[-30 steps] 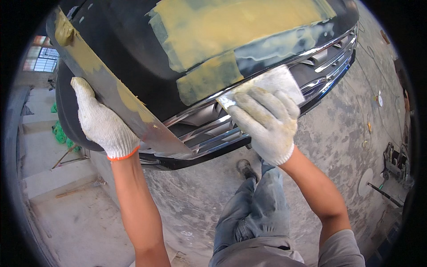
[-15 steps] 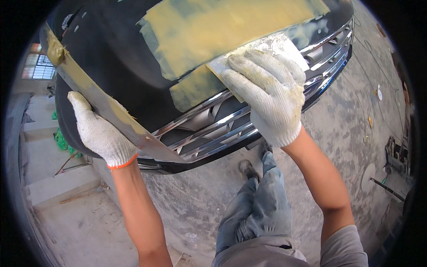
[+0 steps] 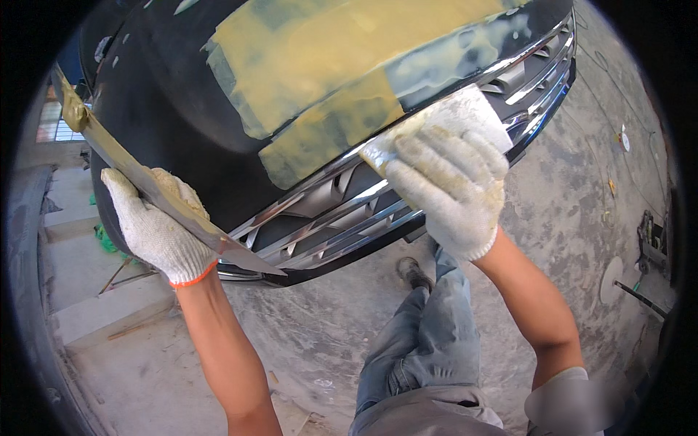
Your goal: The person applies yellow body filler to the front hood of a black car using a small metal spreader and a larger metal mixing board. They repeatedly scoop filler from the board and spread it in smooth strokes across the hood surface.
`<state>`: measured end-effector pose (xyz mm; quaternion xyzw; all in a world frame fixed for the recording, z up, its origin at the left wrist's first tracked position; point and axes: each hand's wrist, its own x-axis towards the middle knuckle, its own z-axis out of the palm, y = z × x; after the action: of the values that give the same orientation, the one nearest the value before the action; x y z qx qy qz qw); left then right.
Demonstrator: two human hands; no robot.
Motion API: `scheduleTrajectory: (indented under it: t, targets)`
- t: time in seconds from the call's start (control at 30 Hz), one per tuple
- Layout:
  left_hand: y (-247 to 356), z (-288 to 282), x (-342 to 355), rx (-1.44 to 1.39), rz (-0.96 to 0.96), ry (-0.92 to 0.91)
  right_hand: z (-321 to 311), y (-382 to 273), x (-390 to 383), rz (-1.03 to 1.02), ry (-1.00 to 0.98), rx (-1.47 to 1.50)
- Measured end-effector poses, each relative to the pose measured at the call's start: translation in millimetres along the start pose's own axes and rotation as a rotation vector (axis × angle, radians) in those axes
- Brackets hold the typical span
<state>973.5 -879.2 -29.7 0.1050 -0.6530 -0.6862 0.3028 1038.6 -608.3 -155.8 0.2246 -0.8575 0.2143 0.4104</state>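
Note:
My left hand (image 3: 156, 225), in a white knit glove with an orange cuff, grips a long, flat putty board (image 3: 134, 168) tilted on edge. A lump of yellowish body filler (image 3: 74, 110) clings to its far end. My right hand (image 3: 454, 190), gloved too, presses its fingers on a wide, pale, flat filler spreader (image 3: 465, 120), held over the front edge of the hood and the grille. Yellow filler smears the spreader's left corner. Beyond it lies the black car hood (image 3: 189, 109) with a broad yellow filler patch (image 3: 313, 58) and a smaller, thinner filler strip (image 3: 327, 134) along its edge.
The chrome-barred grille (image 3: 320, 218) curves below the hood, close to both hands. My legs (image 3: 425, 327) stand on the stained concrete floor (image 3: 305, 327). Cables (image 3: 611, 76) and a wheeled metal device (image 3: 654, 240) lie on the right. Concrete steps (image 3: 94, 280) are at the left.
The spreader in my right hand has moved off the filler strip toward the grille, baring more of the strip. The putty board has turned more on edge, so the left fingers behind it show.

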Motion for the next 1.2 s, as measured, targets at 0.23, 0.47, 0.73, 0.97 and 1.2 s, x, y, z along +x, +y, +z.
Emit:
scheduleTrajectory:
  t: [0.23, 0.47, 0.73, 0.97, 1.2]
  targets:
    - [-2.4, -2.8, 4.4, 0.013, -0.01, -0.011, 2.7, 10.2, 37.0, 0.007, 0.098, 0.001]
    - [-1.8, -6.2, 4.6, 0.005, -0.017, -0.037, 11.5, 13.1, 49.2, -0.012, 0.113, -0.002]
    - [1.8, -1.5, 0.2, -0.009, -0.032, -0.046, 6.3, 7.7, 21.3, 0.021, 0.022, 0.0]
    - [-3.2, -12.4, 8.6, -0.046, -0.023, -0.15, -3.0, 16.0, -4.8, -0.026, -0.005, -0.056]
    - [-3.1, -17.7, 10.4, -0.052, -0.022, -0.161, -15.5, 37.9, 22.6, 0.017, 0.071, -0.045]
